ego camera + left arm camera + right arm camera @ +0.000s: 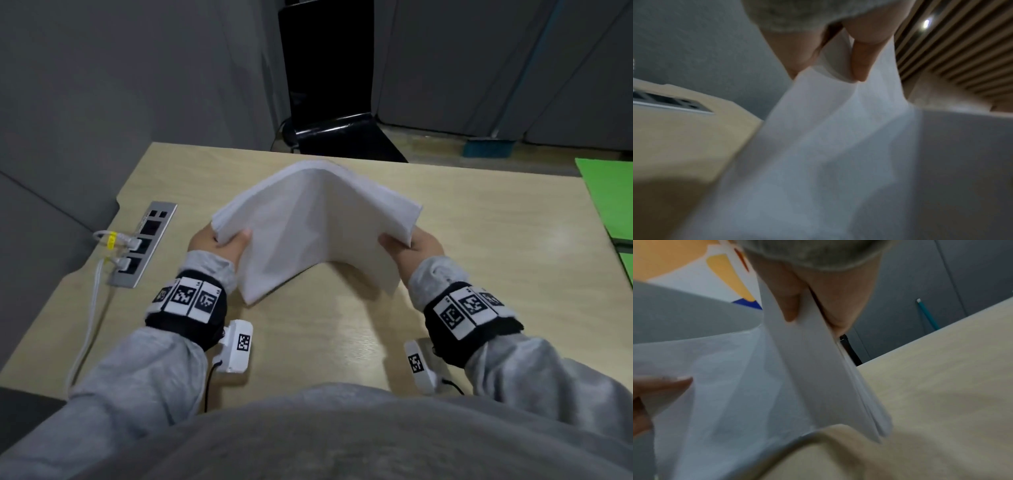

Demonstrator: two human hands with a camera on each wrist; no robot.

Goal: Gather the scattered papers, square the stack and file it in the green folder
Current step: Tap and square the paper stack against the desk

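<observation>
A stack of white papers [315,226] is lifted above the wooden table [479,240], arched upward in the middle like a tent. My left hand [219,243] pinches its left edge, thumb on top and fingers underneath. My right hand [407,248] pinches the right edge the same way. In the left wrist view the papers [828,146] hang down from my thumb and fingers. The right wrist view shows the stack's layered edge [859,386] held between thumb and fingers. The green folder [609,198] lies at the table's right edge, partly cut off by the frame.
A metal socket panel [144,243] with white cables [89,325] plugged in is set into the table's left side. A black chair [329,102] stands behind the far edge. Grey partitions enclose the left. A teal broom [489,147] leans at the back right.
</observation>
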